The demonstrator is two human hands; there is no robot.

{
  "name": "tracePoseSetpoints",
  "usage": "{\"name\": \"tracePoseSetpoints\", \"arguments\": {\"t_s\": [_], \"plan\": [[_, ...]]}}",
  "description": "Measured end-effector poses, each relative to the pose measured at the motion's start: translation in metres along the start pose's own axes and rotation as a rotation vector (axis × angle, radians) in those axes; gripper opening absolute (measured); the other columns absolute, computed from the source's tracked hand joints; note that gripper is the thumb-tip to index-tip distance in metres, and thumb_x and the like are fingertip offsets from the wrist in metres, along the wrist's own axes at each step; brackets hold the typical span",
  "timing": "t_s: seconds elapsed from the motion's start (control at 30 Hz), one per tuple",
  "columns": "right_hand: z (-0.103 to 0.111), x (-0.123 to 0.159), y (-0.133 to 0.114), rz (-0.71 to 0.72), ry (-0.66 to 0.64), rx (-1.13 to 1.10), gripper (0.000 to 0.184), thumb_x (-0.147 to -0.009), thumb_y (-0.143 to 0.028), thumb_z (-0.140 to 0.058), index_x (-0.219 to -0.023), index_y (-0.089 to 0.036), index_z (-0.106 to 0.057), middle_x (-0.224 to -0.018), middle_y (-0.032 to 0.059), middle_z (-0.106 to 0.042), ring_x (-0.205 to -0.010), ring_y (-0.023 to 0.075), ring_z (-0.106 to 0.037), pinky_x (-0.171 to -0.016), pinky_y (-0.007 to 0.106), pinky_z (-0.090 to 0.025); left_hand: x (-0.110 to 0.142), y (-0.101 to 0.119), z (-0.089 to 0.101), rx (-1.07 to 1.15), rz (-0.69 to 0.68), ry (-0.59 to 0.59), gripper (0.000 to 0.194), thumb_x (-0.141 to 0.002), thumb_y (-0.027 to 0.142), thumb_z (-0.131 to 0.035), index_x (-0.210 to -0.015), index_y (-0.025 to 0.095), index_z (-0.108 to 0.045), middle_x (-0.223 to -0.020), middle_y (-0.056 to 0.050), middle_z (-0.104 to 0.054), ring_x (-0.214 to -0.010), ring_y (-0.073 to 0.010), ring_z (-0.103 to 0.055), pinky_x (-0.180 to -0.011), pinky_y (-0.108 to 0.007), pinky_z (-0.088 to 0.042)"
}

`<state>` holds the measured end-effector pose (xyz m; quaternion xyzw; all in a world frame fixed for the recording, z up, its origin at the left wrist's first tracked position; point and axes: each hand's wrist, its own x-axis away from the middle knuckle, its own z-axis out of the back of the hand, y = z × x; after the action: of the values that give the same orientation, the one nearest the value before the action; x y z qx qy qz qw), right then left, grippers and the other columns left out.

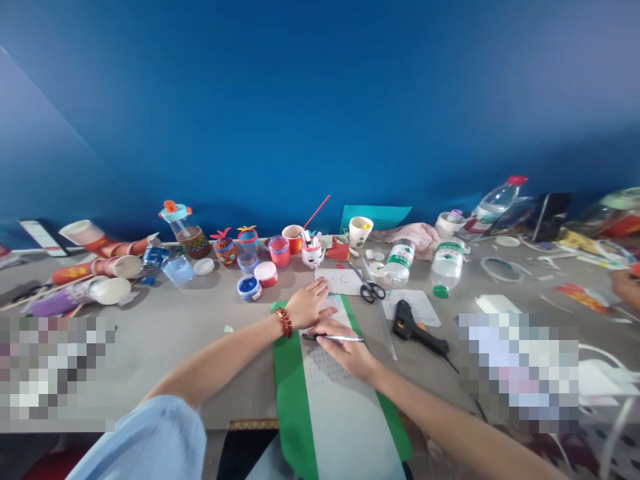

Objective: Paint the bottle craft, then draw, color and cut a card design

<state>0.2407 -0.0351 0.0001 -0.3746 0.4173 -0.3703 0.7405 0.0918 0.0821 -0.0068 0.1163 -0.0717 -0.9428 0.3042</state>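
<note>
My left hand (306, 305), with a red beaded bracelet (284, 323) at the wrist, lies flat with its fingers stretched out. It rests over the upper end of a long white paper strip (345, 413), which lies on a green sheet (290, 407). Just below it, my right hand (347, 350) is closed around a pen (345, 339) with a dark front end and a pale barrel. Rows of faint small marks show on the white strip beneath my right hand. Past my fingertips lies a small white card (340, 281) with dark and red drawing on it.
Black scissors (373, 292) and a black glue gun (420, 333) lie to the right, near two plastic bottles (400, 263). Paint jars (250, 288) and decorated cups (313, 253) line the back. Paper tubes (95, 270) are at left. Another person's hand (627, 287) shows far right.
</note>
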Motion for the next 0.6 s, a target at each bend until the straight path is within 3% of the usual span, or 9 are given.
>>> {"name": "tracePoseSetpoints", "arguments": {"t_s": [0.3,0.4,0.5,0.6], "plan": [[0.002,-0.001,0.004,-0.016,-0.04,-0.06,0.025,-0.097,-0.035,-0.052,-0.098,-0.019,-0.071,-0.093,0.0077,-0.071,-0.09,0.0201,-0.066,-0.085,0.034,-0.051,-0.027,0.01,-0.001,0.048,-0.045,-0.038,0.047,-0.101,0.041,-0.037,-0.123,0.004,-0.057,-0.144,-0.022,-0.05,-0.142,-0.0271,-0.038,-0.118,-0.041,-0.029],[0.003,0.0,0.005,-0.014,-0.036,-0.096,0.026,-0.096,-0.036,-0.053,-0.098,-0.019,-0.072,-0.092,0.0078,-0.071,-0.088,0.0196,-0.067,-0.083,0.034,-0.052,-0.038,0.014,0.002,0.087,-0.059,-0.042,0.04,-0.101,0.039,-0.039,-0.118,0.01,-0.061,-0.14,-0.016,-0.056,-0.137,-0.0249,-0.045,-0.116,-0.039,-0.033],[0.003,0.001,0.003,0.004,-0.024,-0.108,0.026,-0.097,-0.037,-0.053,-0.099,-0.02,-0.073,-0.094,0.0081,-0.071,-0.09,0.02,-0.067,-0.084,0.035,-0.053,-0.044,0.014,0.013,0.149,-0.044,-0.013,0.038,-0.101,0.038,-0.039,-0.123,0.016,-0.059,-0.137,-0.012,-0.06,-0.131,-0.0219,-0.053,-0.11,-0.037,-0.042],[0.003,0.003,0.0,-0.007,0.007,-0.097,0.028,-0.098,-0.037,-0.051,-0.106,-0.021,-0.073,-0.095,0.0081,-0.07,-0.09,0.0202,-0.066,-0.084,0.036,-0.053,-0.029,0.011,0.034,0.209,0.003,0.08,0.036,-0.101,0.033,-0.036,-0.128,0.017,-0.055,-0.139,-0.011,-0.058,-0.129,-0.0204,-0.054,-0.108,-0.036,-0.044]]}}
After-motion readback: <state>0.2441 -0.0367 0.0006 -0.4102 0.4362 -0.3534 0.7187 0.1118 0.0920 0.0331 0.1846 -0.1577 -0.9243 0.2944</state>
